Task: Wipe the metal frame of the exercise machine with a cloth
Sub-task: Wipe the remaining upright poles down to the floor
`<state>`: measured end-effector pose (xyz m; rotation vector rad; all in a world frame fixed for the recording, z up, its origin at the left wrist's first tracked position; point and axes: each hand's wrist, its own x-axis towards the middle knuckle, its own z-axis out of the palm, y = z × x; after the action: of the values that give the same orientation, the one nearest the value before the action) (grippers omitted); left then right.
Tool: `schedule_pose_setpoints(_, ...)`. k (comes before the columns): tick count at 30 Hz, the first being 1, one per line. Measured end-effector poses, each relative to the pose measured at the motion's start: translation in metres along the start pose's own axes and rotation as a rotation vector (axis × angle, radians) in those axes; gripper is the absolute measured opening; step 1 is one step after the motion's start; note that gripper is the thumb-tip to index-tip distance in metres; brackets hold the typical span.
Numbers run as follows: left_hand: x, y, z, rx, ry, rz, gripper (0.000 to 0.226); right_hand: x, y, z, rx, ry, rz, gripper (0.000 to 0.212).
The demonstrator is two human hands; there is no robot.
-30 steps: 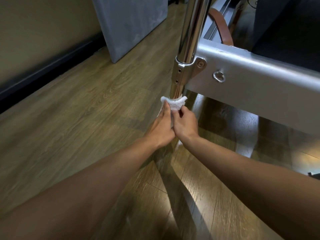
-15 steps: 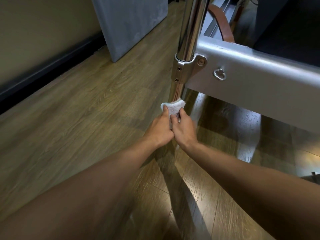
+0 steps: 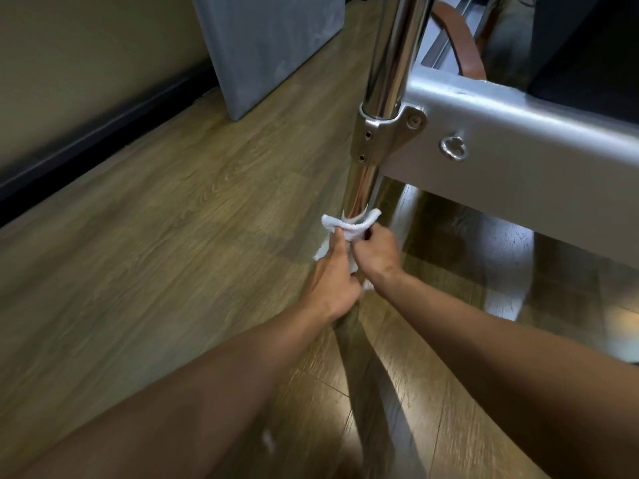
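Note:
A shiny chrome upright pole [image 3: 387,57] of the exercise machine runs down through a metal clamp [image 3: 377,140] into a lower leg section [image 3: 359,191]. A grey horizontal frame beam [image 3: 539,133] joins it on the right. A white cloth [image 3: 349,226] is wrapped around the lower leg below the clamp. My left hand [image 3: 332,278] grips the cloth's left side. My right hand [image 3: 377,254] grips its right side. Both hands sit close together against the pole, which is hidden below them.
Wood-look floor [image 3: 155,236] spreads to the left. A grey padded panel [image 3: 269,46] leans at the back. A dark baseboard [image 3: 96,140] runs along the left wall. A metal eye ring [image 3: 453,149] sits on the beam, and a brown strap [image 3: 460,39] arcs behind it.
Both hands and the cloth have slid a little down the lower pole, away from the clamp. The view has shifted slightly.

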<state>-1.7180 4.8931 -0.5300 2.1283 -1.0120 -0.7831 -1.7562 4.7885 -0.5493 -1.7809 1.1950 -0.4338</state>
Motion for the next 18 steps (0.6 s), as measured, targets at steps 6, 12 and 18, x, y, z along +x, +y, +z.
schedule_pose_setpoints(6, 0.000, -0.002, 0.002, -0.035, 0.034, -0.053, 0.086, -0.005, 0.027, 0.012, -0.027, -0.056, -0.002, 0.022)
schedule_pose_setpoints(12, 0.007, -0.003, 0.005, -0.143, 0.095, -0.098, 0.083, 0.000, 0.018, 0.010, 0.009, 0.044, -0.066, 0.030)
schedule_pose_setpoints(18, 0.013, -0.001, 0.007, -0.137, 0.089, -0.131, 0.076, -0.004, 0.032, 0.008, 0.127, -0.020, 0.030, 0.016)
